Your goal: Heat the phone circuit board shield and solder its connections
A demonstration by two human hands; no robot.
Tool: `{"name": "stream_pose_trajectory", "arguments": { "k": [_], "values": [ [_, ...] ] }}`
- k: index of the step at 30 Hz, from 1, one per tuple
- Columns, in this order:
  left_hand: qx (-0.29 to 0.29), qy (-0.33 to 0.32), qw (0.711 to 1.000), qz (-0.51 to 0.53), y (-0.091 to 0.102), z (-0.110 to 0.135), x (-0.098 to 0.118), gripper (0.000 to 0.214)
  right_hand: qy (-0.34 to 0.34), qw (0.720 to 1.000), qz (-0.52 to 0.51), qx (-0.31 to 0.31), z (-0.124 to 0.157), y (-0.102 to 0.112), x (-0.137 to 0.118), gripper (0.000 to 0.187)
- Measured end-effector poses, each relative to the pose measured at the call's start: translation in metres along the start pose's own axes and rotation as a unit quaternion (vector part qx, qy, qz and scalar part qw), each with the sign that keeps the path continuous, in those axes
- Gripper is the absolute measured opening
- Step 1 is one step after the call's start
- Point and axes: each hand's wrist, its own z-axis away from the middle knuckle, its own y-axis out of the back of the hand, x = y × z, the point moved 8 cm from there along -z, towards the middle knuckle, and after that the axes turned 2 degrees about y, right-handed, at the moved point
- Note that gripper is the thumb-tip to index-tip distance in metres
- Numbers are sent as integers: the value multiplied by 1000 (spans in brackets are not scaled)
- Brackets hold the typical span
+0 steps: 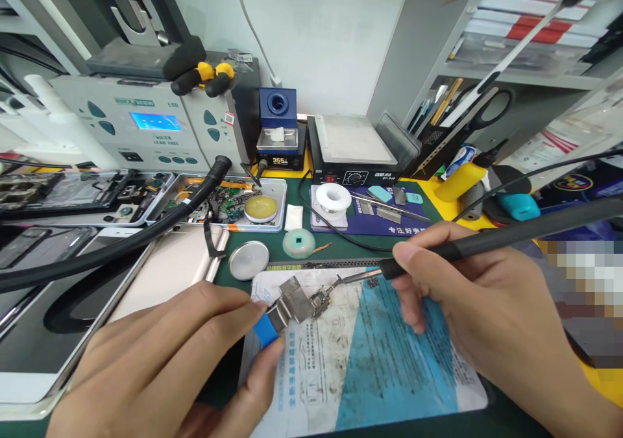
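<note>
My left hand (189, 353) pinches the blue end of a small metal clamp (294, 299) between thumb and fingers. The clamp's wide grey jaws grip a tiny circuit board (320, 302). In my right hand (491, 295) is a soldering iron (511, 232), held like a pen by its black handle. Its tip points left and meets a thin part at the board's upper right edge; whether they touch I cannot tell. Both hands are above a white and blue printed mat (389, 379). A small dark piece (372, 283) lies on the mat beneath the iron.
Behind the mat are a solder spool (333, 198), a roll of desoldering braid (298, 243), a round lid (248, 260) and a flux tin (261, 207). A soldering station (278, 160) reads 355. A black hose (195, 207) crosses the left side above phones.
</note>
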Motion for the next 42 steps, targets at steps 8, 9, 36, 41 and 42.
{"name": "stream_pose_trajectory", "arguments": {
  "k": [8,9,36,41,42],
  "values": [
    [-4,-4,1000,-4,1,2,1,12,20,1000,8,-14,-2,0,0,33],
    [-3,-5,1000,-4,1,2,1,12,16,1000,14,-12,-1,-1,-1,33],
    [5,-28,1000,-2,1,-1,5,11,-18,1000,23,11,4,-1,-4,30],
    [4,-47,999,-1,1,-2,7,11,-10,999,33,9,4,-1,-4,33],
    [0,-54,999,-1,1,-2,7,12,-10,999,32,12,4,-1,-3,33]
  ]
}}
